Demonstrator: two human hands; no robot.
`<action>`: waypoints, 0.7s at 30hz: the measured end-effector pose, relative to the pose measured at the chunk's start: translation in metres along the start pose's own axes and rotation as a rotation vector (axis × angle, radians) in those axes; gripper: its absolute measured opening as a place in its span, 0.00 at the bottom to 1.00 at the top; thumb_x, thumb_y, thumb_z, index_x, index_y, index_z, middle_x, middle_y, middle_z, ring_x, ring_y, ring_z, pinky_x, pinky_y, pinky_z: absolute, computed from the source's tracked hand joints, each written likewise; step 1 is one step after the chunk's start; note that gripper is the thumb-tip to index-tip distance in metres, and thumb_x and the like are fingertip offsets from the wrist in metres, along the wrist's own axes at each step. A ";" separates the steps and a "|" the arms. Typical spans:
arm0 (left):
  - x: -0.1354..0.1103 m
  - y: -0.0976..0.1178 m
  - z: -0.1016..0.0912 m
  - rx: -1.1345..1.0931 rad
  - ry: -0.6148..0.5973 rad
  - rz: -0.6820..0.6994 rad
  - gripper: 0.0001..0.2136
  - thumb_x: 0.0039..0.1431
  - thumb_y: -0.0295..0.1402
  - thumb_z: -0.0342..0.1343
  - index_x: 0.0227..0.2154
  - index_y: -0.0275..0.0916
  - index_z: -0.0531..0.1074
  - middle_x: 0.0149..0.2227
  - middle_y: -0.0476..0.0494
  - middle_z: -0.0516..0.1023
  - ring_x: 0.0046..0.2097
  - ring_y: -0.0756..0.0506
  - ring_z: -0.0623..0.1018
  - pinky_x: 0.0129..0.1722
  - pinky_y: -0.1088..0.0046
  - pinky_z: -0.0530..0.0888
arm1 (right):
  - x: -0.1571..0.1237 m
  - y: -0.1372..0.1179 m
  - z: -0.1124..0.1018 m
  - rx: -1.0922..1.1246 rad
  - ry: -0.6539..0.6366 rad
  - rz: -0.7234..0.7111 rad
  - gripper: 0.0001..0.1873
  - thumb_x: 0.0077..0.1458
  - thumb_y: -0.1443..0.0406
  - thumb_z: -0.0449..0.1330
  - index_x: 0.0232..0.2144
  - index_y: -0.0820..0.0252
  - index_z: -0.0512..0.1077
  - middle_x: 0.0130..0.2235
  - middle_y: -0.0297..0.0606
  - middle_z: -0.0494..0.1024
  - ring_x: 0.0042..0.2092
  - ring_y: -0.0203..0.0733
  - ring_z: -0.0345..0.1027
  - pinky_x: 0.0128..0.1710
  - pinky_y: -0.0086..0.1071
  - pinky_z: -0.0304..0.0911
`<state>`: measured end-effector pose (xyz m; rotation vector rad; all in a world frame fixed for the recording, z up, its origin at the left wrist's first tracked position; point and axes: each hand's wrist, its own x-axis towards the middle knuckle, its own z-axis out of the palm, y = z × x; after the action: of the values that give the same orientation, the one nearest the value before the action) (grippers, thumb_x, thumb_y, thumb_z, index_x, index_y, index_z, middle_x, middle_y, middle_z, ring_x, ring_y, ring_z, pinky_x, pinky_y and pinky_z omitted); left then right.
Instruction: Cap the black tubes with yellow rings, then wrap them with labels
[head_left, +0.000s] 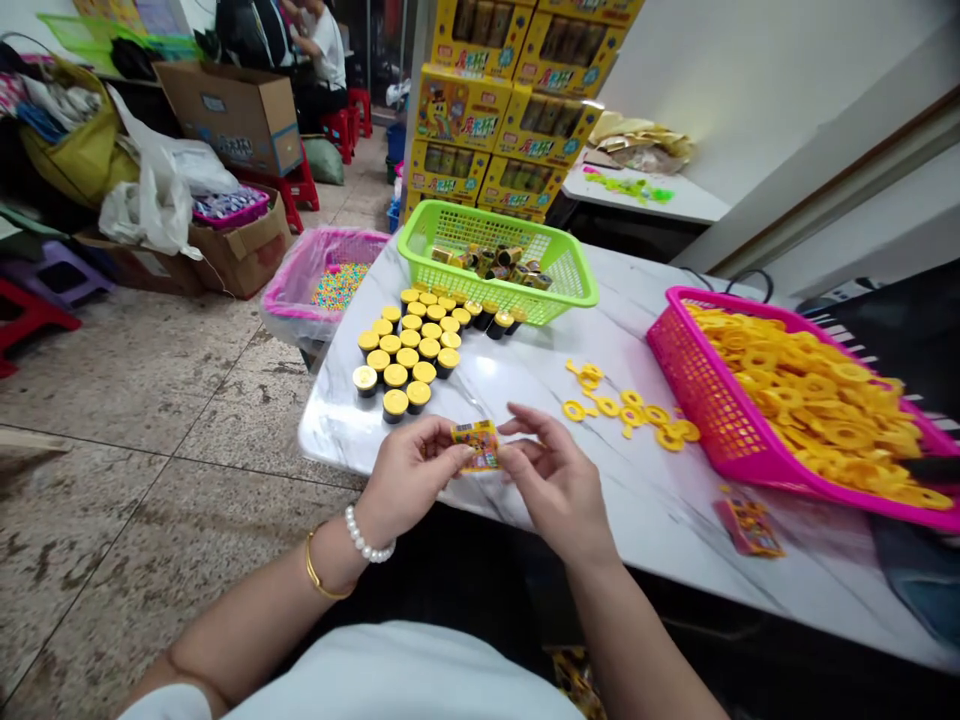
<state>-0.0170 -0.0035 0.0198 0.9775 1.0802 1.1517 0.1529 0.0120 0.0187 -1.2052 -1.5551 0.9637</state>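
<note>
My left hand [412, 475] and my right hand [551, 480] meet above the near edge of the white marble table [525, 390]. Both pinch a small yellow printed sticker [477, 445] between fingertips. Just beyond stand several small black jars with yellow lids [409, 345] in rows. A few loose yellow plastic rings [630, 410] lie to the right of my hands. A pearl bracelet and a gold bangle sit on my left wrist.
A green basket [570, 285] holding more jars stands at the table's far side. A pink basket [705, 410] full of yellow rings is on the right. A small pile of stickers [750, 525] lies near the front edge. Yellow cartons, cardboard boxes and a pink bin [300, 275] surround the table; a person sits far back.
</note>
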 end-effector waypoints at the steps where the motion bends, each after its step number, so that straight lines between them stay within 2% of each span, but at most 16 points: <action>1: -0.001 0.000 -0.001 0.013 0.003 0.013 0.10 0.53 0.35 0.64 0.33 0.35 0.72 0.25 0.51 0.72 0.26 0.54 0.69 0.27 0.79 0.66 | -0.001 0.000 0.001 0.081 -0.063 0.120 0.21 0.55 0.52 0.66 0.45 0.60 0.75 0.35 0.38 0.79 0.25 0.35 0.70 0.24 0.30 0.68; 3: -0.005 -0.002 -0.001 0.029 0.026 0.033 0.14 0.51 0.34 0.66 0.40 0.36 0.73 0.30 0.50 0.74 0.30 0.52 0.73 0.31 0.77 0.70 | -0.003 0.000 0.006 0.159 -0.154 0.262 0.21 0.54 0.48 0.66 0.34 0.62 0.76 0.25 0.34 0.76 0.21 0.32 0.64 0.19 0.27 0.62; 5: -0.011 -0.003 0.000 0.026 0.119 0.062 0.18 0.50 0.33 0.68 0.43 0.38 0.71 0.32 0.50 0.74 0.32 0.51 0.73 0.34 0.77 0.71 | -0.008 0.000 0.012 0.152 -0.117 0.272 0.23 0.56 0.47 0.64 0.26 0.61 0.73 0.20 0.32 0.71 0.19 0.32 0.61 0.18 0.26 0.59; 8: -0.021 -0.002 0.002 0.023 0.267 0.115 0.11 0.53 0.36 0.66 0.35 0.38 0.72 0.28 0.52 0.71 0.29 0.52 0.70 0.30 0.78 0.69 | -0.015 -0.003 0.023 0.052 0.009 0.146 0.23 0.61 0.49 0.59 0.23 0.59 0.70 0.19 0.32 0.70 0.20 0.33 0.62 0.19 0.26 0.58; 10: -0.027 -0.001 0.001 0.038 0.281 0.139 0.09 0.57 0.38 0.63 0.30 0.38 0.72 0.26 0.51 0.71 0.28 0.52 0.69 0.28 0.78 0.67 | -0.018 -0.006 0.029 -0.018 0.045 0.040 0.21 0.63 0.52 0.58 0.24 0.59 0.71 0.20 0.32 0.71 0.21 0.34 0.63 0.21 0.27 0.60; 12: -0.032 0.000 -0.002 0.069 0.279 0.165 0.09 0.59 0.38 0.62 0.30 0.38 0.75 0.28 0.48 0.74 0.29 0.51 0.71 0.29 0.76 0.69 | -0.019 -0.008 0.033 -0.073 0.057 -0.053 0.19 0.64 0.55 0.58 0.24 0.58 0.72 0.20 0.32 0.71 0.22 0.34 0.64 0.22 0.28 0.60; 16: -0.036 0.000 -0.010 0.142 0.322 0.219 0.08 0.58 0.38 0.63 0.35 0.39 0.81 0.31 0.45 0.76 0.33 0.48 0.74 0.32 0.73 0.72 | -0.021 -0.008 0.041 -0.155 0.040 -0.215 0.14 0.63 0.62 0.59 0.25 0.58 0.72 0.22 0.31 0.72 0.23 0.34 0.64 0.25 0.29 0.61; 21: -0.040 0.001 -0.024 0.076 0.394 0.204 0.06 0.49 0.35 0.69 0.27 0.38 0.82 0.30 0.44 0.76 0.33 0.48 0.75 0.32 0.73 0.73 | -0.018 -0.009 0.053 -0.215 -0.076 -0.395 0.10 0.63 0.68 0.59 0.27 0.57 0.72 0.24 0.31 0.70 0.24 0.33 0.63 0.25 0.28 0.59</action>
<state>-0.0441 -0.0419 0.0217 0.9590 1.3671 1.5228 0.1014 -0.0104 0.0093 -0.9587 -1.9057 0.6008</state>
